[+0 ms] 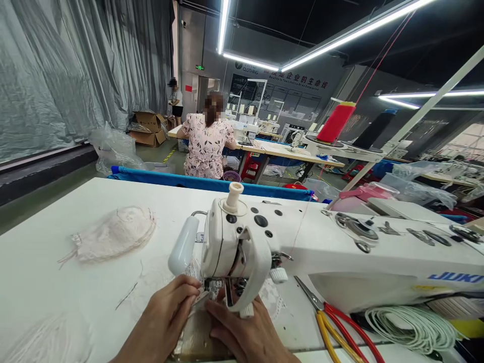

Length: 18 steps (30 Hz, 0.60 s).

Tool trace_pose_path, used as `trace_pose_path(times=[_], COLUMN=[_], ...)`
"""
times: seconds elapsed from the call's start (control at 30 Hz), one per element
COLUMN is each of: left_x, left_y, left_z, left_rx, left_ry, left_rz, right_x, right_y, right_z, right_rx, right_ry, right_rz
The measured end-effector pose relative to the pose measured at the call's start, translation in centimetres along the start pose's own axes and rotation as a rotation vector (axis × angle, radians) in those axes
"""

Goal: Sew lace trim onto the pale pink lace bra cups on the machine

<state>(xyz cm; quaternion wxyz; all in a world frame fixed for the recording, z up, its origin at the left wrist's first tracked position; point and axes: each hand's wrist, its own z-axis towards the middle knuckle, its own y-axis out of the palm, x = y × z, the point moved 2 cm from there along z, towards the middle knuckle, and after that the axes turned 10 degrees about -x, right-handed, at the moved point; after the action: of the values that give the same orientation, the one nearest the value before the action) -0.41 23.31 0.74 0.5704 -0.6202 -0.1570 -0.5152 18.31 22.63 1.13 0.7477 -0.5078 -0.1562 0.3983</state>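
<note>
A white sewing machine (227,237) stands in front of me. Below its needle area, my left hand (168,310) is closed, with thumb and forefinger pinching the edge of white lace fabric (155,282). My right hand (245,327) lies on the other side of the needle, its fingers bent onto the same fabric and partly hidden behind the machine's white lever. More lace shows to the right of the machine head. A stack of pale cut pieces (117,234) with loose thread ends rests on the table to the left.
Scissors (327,312) with red and yellow handles and a coil of pale green cord (414,325) lie at right. Another pale lace pile (49,340) sits at the near left. A red thread cone (336,122) stands beyond the machine. A co-worker (209,143) sits ahead, facing away.
</note>
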Motion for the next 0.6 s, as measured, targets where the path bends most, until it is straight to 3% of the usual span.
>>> trace_pose_path(times=[0.13, 0.3, 0.6], left_x=[-0.8, -1.6, 0.1], left_y=[0.4, 1.1, 0.8], left_z=[-0.4, -1.2, -0.6], left_rx=[0.005, 0.1, 0.061], left_ry=[0.024, 0.181, 0.299], left_rz=[0.092, 0.269, 0.426], right_x=[0.1, 0.1, 0.1], right_y=[0.2, 0.5, 0.8], right_z=[-0.1, -0.2, -0.2], right_rx=[-0.024, -0.053, -0.05], right_ry=[-0.006, 0.008, 0.012], right_rz=[-0.026, -0.038, -0.055])
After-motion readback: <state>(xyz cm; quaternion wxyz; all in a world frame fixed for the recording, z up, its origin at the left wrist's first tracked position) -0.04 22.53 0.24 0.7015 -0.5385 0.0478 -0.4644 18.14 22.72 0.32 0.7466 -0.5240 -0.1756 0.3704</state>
